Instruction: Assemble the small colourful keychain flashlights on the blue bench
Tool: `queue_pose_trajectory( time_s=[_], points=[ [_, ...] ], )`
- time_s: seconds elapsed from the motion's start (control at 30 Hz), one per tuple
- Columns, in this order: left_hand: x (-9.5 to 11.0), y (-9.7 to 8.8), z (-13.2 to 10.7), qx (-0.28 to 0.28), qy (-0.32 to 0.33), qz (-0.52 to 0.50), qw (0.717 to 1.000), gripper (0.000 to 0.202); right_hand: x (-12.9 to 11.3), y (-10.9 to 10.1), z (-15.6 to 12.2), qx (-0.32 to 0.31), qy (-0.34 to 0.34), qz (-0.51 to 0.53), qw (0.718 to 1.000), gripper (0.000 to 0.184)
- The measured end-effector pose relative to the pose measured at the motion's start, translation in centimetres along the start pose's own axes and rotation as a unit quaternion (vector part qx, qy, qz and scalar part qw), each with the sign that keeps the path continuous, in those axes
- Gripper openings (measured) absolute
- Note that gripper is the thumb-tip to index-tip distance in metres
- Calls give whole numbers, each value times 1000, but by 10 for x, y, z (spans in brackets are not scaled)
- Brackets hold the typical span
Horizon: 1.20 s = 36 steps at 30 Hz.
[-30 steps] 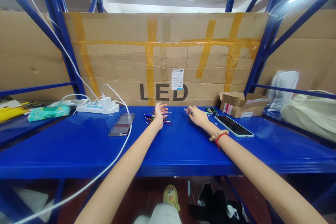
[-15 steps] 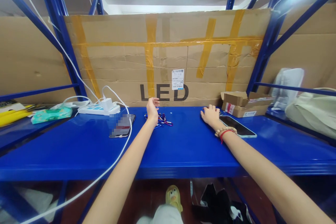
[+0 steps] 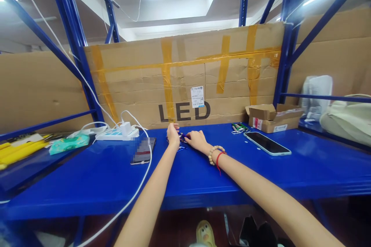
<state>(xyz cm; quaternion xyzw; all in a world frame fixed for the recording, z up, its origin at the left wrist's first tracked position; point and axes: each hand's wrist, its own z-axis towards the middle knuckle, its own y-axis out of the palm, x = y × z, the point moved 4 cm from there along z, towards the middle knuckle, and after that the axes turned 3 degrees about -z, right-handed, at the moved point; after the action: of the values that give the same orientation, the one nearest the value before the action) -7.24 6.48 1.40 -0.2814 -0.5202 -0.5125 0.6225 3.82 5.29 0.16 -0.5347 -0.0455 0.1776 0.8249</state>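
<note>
A small pile of coloured carabiners point(image 3: 181, 147), blue and purple among them, lies on the blue shelf top between my two hands. My left hand point(image 3: 173, 136) stands on edge at the pile's left side, fingers loosely curved and apart, with no carabiner visible in it. From the right, my right hand point(image 3: 198, 141) reaches into the pile, its fingertips pinched at a bluish-purple carabiner and partly hidden. Beads and a red string circle that wrist. Farther right, several green and silver carabiners point(image 3: 239, 127) lie in a separate group.
A phone point(image 3: 268, 143) lies to the right, before an open cardboard box point(image 3: 274, 117). Another phone point(image 3: 144, 150) lies left, a white cable across it. Behind it is a power strip point(image 3: 111, 134) with a charger. A large cardboard panel point(image 3: 139, 85) closes the back.
My right hand has moved left from beside the right phone to the carabiner pile, uncovering the green and silver group. My left hand stays by the pile. The view has tilted upward.
</note>
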Motion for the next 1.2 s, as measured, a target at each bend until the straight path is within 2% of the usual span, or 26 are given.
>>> queue_pose_trajectory(
  time_s=[0.03,0.13,0.23,0.33,0.4,0.57,0.67,0.8,0.93,1.07,1.2],
  points=[
    [2,2,-3,4,16,35,999,27,3,-1,-1,5,-4,1,1000,25],
    [12,14,-14,-50,126,112,984,21,11,-11,-5,50,-9,19,999,19],
    [18,15,-23,-35,169,193,966,14,10,-25,-11,128,-24,74,989,13],
    [23,11,-26,-16,209,275,938,19,2,-35,-15,184,-59,120,974,9],
    [22,6,-25,-9,198,282,939,20,-3,-37,-16,199,-81,144,966,6],
    [9,0,-17,-28,89,214,972,35,-2,-33,-18,179,-92,182,963,10],
    [11,-1,-17,-7,116,192,974,38,1,-26,-16,153,-77,218,961,20],
    [15,2,-20,1,163,226,960,34,2,-14,-12,127,-85,306,940,29],
    [15,5,-20,-21,170,242,955,35,3,-8,-8,119,-91,326,933,30],
    [15,4,-21,-10,180,242,953,36,3,-8,-8,111,-75,334,933,29],
    [16,2,-20,9,198,236,951,35,0,-11,-6,115,-70,378,916,29]
  ],
)
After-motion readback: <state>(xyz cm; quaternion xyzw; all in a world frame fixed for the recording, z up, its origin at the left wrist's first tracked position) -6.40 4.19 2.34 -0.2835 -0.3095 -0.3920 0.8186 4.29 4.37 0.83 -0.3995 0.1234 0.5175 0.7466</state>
